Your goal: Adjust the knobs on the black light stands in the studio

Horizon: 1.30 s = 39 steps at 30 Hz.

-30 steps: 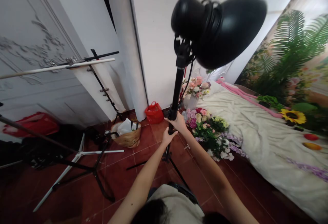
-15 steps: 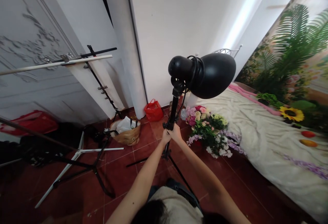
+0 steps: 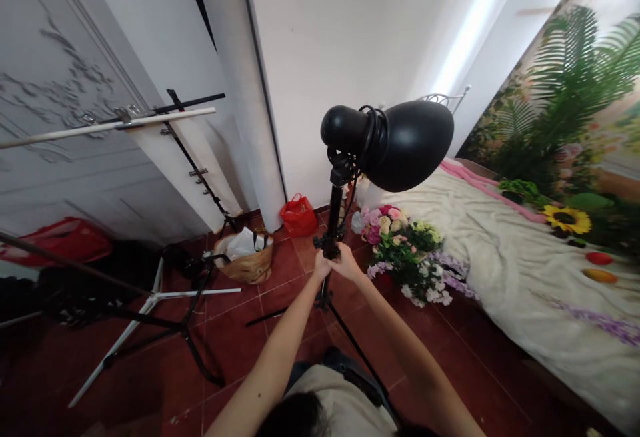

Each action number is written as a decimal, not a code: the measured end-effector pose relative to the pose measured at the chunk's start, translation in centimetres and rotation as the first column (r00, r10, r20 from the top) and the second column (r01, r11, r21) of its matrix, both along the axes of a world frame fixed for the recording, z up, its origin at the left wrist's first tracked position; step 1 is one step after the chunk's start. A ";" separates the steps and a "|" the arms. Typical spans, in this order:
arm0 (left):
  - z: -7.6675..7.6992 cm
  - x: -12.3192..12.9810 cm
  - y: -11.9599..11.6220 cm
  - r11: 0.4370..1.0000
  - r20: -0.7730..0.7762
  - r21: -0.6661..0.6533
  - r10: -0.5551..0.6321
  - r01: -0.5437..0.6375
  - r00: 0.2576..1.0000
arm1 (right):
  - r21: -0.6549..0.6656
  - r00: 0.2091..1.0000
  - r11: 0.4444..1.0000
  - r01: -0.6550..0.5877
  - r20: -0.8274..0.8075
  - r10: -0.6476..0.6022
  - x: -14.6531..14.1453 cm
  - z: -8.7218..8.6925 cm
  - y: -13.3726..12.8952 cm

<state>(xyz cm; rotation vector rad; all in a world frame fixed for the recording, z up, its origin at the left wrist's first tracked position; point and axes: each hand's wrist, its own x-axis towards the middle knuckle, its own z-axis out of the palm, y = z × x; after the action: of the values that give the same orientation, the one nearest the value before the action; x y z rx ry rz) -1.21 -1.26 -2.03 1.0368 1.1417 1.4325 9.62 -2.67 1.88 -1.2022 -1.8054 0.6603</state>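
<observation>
A black light stand (image 3: 335, 217) rises in front of me, its legs spread on the tiled floor. On its top sits a black studio lamp (image 3: 415, 147) with a round reflector facing right and a cable coiled round its neck. My left hand (image 3: 322, 266) is closed round the pole just under the black clamp collar (image 3: 327, 245). Right beside it, my right hand (image 3: 346, 264) also wraps the pole, its thumb side close to the collar. The two hands touch. Some of the fingers are hidden behind the pole.
Bunches of artificial flowers (image 3: 400, 244) lie right of the stand, against a bed with a cream blanket (image 3: 505, 244). A red bag (image 3: 299, 216) and a wicker basket (image 3: 247, 265) stand near the wall. At left are a white-legged stand (image 3: 155, 297) and a backdrop crossbar (image 3: 165, 117).
The lamp head and upper pole have tilted slightly to the left. Both hands stay round the pole.
</observation>
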 end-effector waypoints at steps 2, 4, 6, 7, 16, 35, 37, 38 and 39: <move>-0.2 0.0 0.0 1.000 -0.025 -0.026 0.009 -0.010 1.000 | -0.036 0.996 0.999 -0.034 -0.078 0.032 1.0 -0.9 -0.1; -0.4 -0.1 -0.1 0.999 -0.072 -0.043 0.026 -0.029 0.997 | -0.096 0.981 0.992 -0.077 -0.187 0.058 1.8 -1.6 0.0; -0.7 -0.1 -0.1 0.998 -0.116 -0.042 0.033 -0.038 0.993 | -0.164 0.960 0.982 -0.096 -0.277 0.047 2.3 -2.2 0.4; -0.7 -0.1 -0.1 0.999 -0.131 -0.040 0.030 -0.036 0.991 | -0.191 0.951 0.977 -0.091 -0.307 0.029 2.4 -2.4 0.6; -0.5 0.2 -0.1 0.996 -0.165 -0.074 0.030 -0.043 0.986 | -0.354 0.965 0.935 -0.015 -0.250 -0.079 2.2 -2.5 2.1; -0.4 0.2 -0.2 0.996 -0.135 -0.082 0.032 -0.044 0.990 | -0.175 0.973 0.985 0.006 -0.226 -0.046 1.2 0.2 2.0; -0.4 0.2 -0.2 0.995 -0.142 -0.081 0.043 -0.055 0.989 | -0.214 0.970 0.977 0.018 -0.234 -0.069 1.2 -0.7 1.8; -0.4 0.2 -0.2 0.995 -0.144 -0.082 0.043 -0.055 0.989 | -0.231 0.967 0.973 0.024 -0.240 -0.081 1.2 -1.1 1.7; -0.3 0.2 -0.2 0.995 -0.142 -0.085 0.039 -0.052 0.989 | -0.245 0.965 0.969 0.031 -0.246 -0.093 1.2 -1.3 1.6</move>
<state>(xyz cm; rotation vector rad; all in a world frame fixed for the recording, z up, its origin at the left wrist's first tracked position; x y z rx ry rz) -0.99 -1.46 -2.36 1.0683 1.3258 1.3489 10.82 -1.06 0.54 -1.2611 -1.4973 0.9722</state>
